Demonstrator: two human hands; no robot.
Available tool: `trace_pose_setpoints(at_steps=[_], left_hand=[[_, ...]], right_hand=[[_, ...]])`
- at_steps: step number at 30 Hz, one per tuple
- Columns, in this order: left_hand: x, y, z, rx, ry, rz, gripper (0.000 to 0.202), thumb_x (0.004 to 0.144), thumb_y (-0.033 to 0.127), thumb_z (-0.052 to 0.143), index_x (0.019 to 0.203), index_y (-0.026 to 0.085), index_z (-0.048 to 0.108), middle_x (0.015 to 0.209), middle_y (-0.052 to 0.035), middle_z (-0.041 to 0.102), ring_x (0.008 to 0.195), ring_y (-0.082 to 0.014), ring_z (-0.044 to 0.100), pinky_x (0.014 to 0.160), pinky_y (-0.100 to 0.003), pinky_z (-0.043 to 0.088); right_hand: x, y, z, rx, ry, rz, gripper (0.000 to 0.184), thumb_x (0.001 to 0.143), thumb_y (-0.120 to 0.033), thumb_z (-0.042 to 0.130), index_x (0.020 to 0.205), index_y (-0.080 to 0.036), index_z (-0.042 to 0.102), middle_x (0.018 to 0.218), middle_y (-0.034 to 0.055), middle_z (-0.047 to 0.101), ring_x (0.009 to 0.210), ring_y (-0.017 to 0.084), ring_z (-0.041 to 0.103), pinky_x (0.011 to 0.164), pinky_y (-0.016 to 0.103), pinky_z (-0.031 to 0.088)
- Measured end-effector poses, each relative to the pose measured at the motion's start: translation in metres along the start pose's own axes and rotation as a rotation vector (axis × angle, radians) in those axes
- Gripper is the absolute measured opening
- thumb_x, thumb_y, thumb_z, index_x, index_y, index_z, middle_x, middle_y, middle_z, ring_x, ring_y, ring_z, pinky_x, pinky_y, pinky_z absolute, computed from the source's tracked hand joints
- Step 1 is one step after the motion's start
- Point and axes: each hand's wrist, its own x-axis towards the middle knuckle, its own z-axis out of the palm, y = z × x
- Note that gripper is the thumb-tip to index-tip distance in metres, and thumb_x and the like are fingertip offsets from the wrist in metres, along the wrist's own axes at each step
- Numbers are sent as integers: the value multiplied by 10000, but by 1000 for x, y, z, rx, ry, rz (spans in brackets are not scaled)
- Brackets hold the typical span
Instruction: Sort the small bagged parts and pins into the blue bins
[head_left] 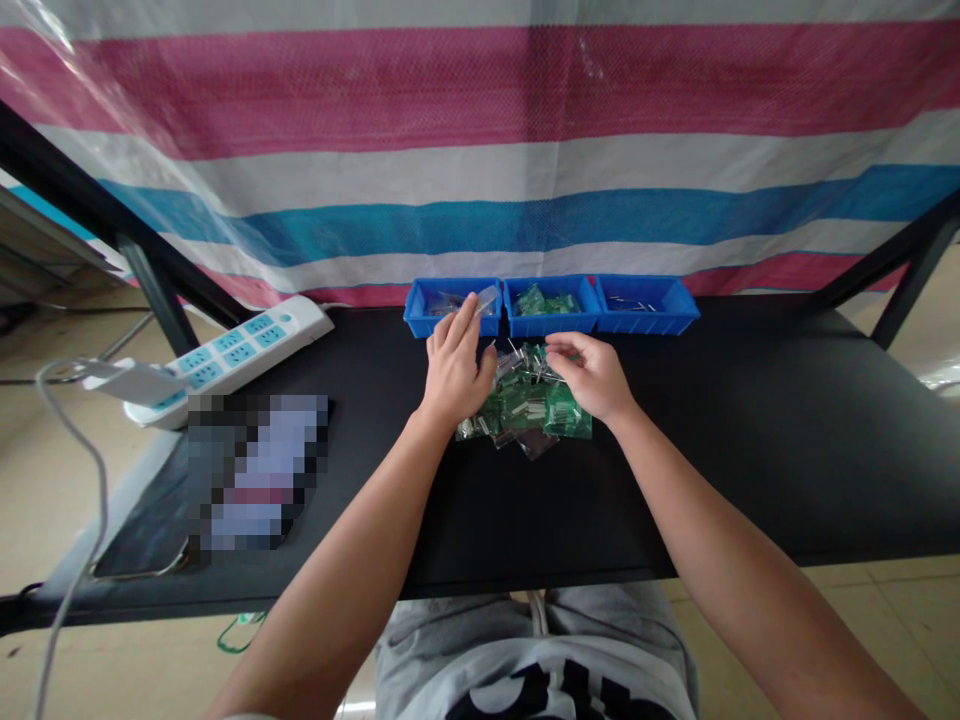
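A pile of small clear and green plastic bags (525, 405) with metal pins in them lies between my hands on the black table. My left hand (457, 370) reaches over the pile's left side, fingers stretched towards the left blue bin (415, 318), thumb apart. A clear plastic bag (489, 298) shows beside its fingertips; whether they touch it I cannot tell. At the pile's upper right, my right hand (592, 372) has thumb and fingers pinched together; what is between them is too small to make out.
The middle blue bin (551, 325) holds green bags, the right blue bin (649, 322) thin metal pins. On the left are a white power strip (240, 350) with a plugged-in charger (131, 382) and a blurred-out phone-like object (270, 470). A striped sheet (525, 220) hangs behind.
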Motion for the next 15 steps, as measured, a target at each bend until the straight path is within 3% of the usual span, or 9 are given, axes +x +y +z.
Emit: trace_pose_setpoints(at_steps=[3, 9, 15], left_hand=[[5, -9, 1, 123, -10, -122, 613, 863, 375, 502, 1436, 167, 431, 1556, -140, 346, 1343, -371, 381, 1072, -523, 332], [11, -9, 5, 302, -197, -252, 653, 886, 441, 431, 1472, 155, 382, 1600, -124, 247, 1383, -370, 318, 1068, -540, 313], [11, -5, 2, 291, -169, -281, 593, 863, 444, 493, 1391, 174, 489, 1618, -149, 165, 1420, -386, 262, 1078, -557, 290]], right_hand=[[-1, -1, 0, -129, -26, -82, 228, 771, -260, 617, 946, -155, 719, 894, 83, 745, 807, 219, 690, 760, 348, 541], [-3, -7, 1, -303, -110, -226, 180, 788, -187, 597, 920, -169, 718, 909, 78, 741, 870, 226, 696, 795, 344, 542], [-4, -10, 0, -337, -131, -271, 168, 798, -184, 605, 921, -164, 717, 910, 82, 737, 874, 231, 689, 796, 347, 542]])
